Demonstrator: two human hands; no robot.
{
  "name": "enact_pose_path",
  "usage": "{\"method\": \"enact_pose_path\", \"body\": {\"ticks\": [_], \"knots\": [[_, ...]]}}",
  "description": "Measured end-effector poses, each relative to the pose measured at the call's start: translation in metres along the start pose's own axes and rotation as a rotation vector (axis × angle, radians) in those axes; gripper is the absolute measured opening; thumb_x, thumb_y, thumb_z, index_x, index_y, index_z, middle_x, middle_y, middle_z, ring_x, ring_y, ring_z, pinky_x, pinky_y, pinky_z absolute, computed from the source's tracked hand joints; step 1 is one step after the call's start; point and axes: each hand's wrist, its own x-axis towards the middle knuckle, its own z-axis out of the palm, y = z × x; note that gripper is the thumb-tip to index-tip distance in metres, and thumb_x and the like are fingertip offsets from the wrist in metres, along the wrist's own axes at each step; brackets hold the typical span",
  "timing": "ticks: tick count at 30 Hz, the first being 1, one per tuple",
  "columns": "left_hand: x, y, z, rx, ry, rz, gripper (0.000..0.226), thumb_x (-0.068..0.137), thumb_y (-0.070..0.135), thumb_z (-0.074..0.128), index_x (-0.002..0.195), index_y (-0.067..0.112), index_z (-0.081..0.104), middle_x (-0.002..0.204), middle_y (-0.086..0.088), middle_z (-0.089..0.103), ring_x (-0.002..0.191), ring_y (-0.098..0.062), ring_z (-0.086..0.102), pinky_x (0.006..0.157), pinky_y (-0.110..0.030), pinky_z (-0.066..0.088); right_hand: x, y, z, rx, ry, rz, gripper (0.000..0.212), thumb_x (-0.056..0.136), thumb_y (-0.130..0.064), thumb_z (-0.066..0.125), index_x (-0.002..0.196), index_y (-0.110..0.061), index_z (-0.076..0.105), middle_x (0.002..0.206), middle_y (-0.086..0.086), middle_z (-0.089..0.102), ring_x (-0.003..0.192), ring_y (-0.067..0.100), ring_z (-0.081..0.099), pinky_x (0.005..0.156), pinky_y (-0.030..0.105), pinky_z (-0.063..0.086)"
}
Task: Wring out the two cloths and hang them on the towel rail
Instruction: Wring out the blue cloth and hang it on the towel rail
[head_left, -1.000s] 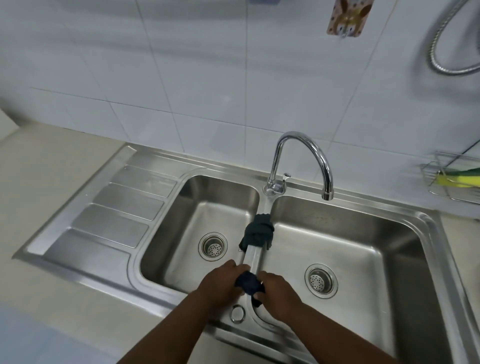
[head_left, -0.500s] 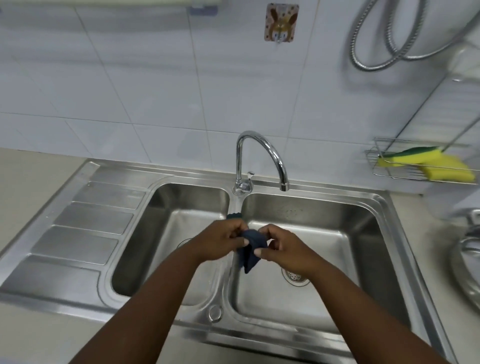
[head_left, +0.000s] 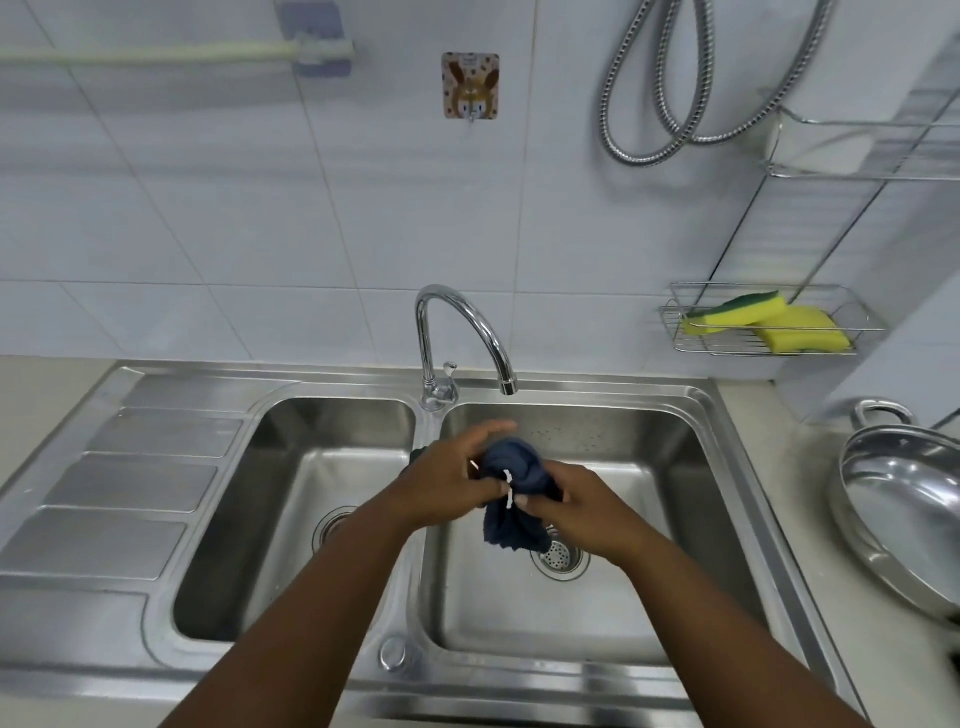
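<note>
towel rail sits upper left on the wall, well apart from the hands, nothing on it that I can see

draining board and left basin: bare steel. second cloth is only a dark sliver showing behind the left wrist, on the divider between basins; can't tell how it lies

left hand closed on the left side of the dark blue cloth, index finger lifted clear above the bundle. right hand clamped on the right side, thumb near the white tag. cloth is bunched between both hands, loose end hanging below them, over the right basin just above the drain, under and forward of the tap

sponges in the wire rack at the right wall, steel pan on the counter's right edge

risks, my read:
- grip is short and the bundle is fat, so a twist may leave water in the core and it drips from the rail
- the rail is a long reach up and left; carrying it there wet drips across the draining board and counter
- left arm swinging left could knock the second cloth off the divider into a basin
- hanging end may drag on the drain
</note>
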Motion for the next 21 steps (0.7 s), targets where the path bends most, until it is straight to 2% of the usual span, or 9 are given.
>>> {"method": "enact_pose_path", "body": {"ticks": [2,4,8,11,13,15,17,19,21], "knots": [[0.002,0.0,0.005,0.114,-0.033,0.052,0.047,0.078,0.028,0.074,0.122,0.032,0.058,0.107,0.005,0.07,0.095,-0.011,0.067,0.084,-0.033,0.057,-0.001,-0.001,0.001,-0.007,-0.014,0.009,0.01,0.085,-0.025,0.067,0.095,-0.026,0.068,0.089,-0.003,0.074,0.086,0.012,0.069,0.079,0.037,0.057],[0.004,0.003,0.007,0.228,-0.01,0.082,0.03,0.081,0.034,0.071,0.109,0.027,0.064,0.095,0.005,0.071,0.086,-0.009,0.065,0.081,-0.037,0.056,-0.003,-0.002,0.002,-0.004,0.003,0.004,0.009,0.085,-0.024,0.067,0.093,-0.028,0.068,0.085,-0.006,0.073,0.081,0.007,0.069,0.076,0.031,0.055],[0.007,0.007,0.006,0.393,0.055,0.163,0.024,0.084,0.043,0.063,0.092,0.02,0.066,0.084,-0.001,0.064,0.079,-0.011,0.058,0.076,-0.042,0.052,-0.004,0.0,0.0,0.023,0.034,0.01,0.014,0.082,-0.032,0.071,0.093,-0.027,0.066,0.084,0.001,0.075,0.078,0.015,0.072,0.075,0.04,0.06],[0.008,0.004,0.007,0.331,0.059,0.128,0.027,0.083,0.047,0.059,0.092,0.023,0.065,0.086,0.0,0.063,0.082,-0.01,0.059,0.079,-0.042,0.053,-0.003,0.004,0.0,0.07,0.03,0.032,0.024,0.075,-0.039,0.075,0.094,-0.029,0.067,0.089,0.002,0.073,0.083,0.022,0.071,0.079,0.046,0.058],[0.008,0.004,0.009,0.276,0.066,0.106,0.027,0.084,0.047,0.057,0.099,0.027,0.064,0.093,-0.001,0.065,0.086,-0.013,0.061,0.079,-0.041,0.054,-0.002,0.005,0.004,0.127,0.007,0.035,0.032,0.071,-0.037,0.08,0.099,-0.03,0.067,0.095,0.003,0.073,0.087,0.028,0.07,0.082,0.048,0.058],[0.008,0.006,0.011,0.125,0.067,0.086,0.022,0.089,0.033,0.061,0.109,0.026,0.064,0.1,-0.003,0.066,0.088,-0.015,0.064,0.07,-0.032,0.056,-0.001,0.007,0.009,0.168,-0.017,0.042,0.041,0.069,-0.032,0.083,0.106,-0.031,0.065,0.098,0.004,0.074,0.091,0.032,0.07,0.084,0.049,0.057],[0.007,0.01,0.015,-0.046,0.055,0.053,0.023,0.092,0.023,0.062,0.115,0.021,0.063,0.104,-0.005,0.067,0.085,-0.018,0.068,0.063,-0.025,0.056,0.0,0.007,0.013,0.209,-0.052,0.055,0.038,0.073,-0.022,0.081,0.107,-0.025,0.064,0.096,0.007,0.076,0.089,0.029,0.072,0.084,0.047,0.058],[0.006,0.01,0.018,-0.139,0.067,0.016,0.024,0.093,0.021,0.061,0.116,0.021,0.062,0.106,-0.007,0.068,0.084,-0.021,0.07,0.067,-0.031,0.06,0.001,0.006,0.017,0.242,-0.079,0.066,0.03,0.076,-0.016,0.078,0.103,-0.02,0.063,0.09,0.011,0.075,0.083,0.031,0.072,0.076,0.044,0.06],[0.006,0.008,0.019,-0.246,0.089,-0.032,0.023,0.094,0.02,0.06,0.117,0.019,0.061,0.11,-0.01,0.067,0.088,-0.025,0.071,0.076,-0.041,0.061,0.003,0.008,0.019,0.214,-0.067,0.072,0.029,0.077,-0.019,0.077,0.102,-0.025,0.063,0.092,0.008,0.073,0.083,0.027,0.071,0.07,0.034,0.059]]}}
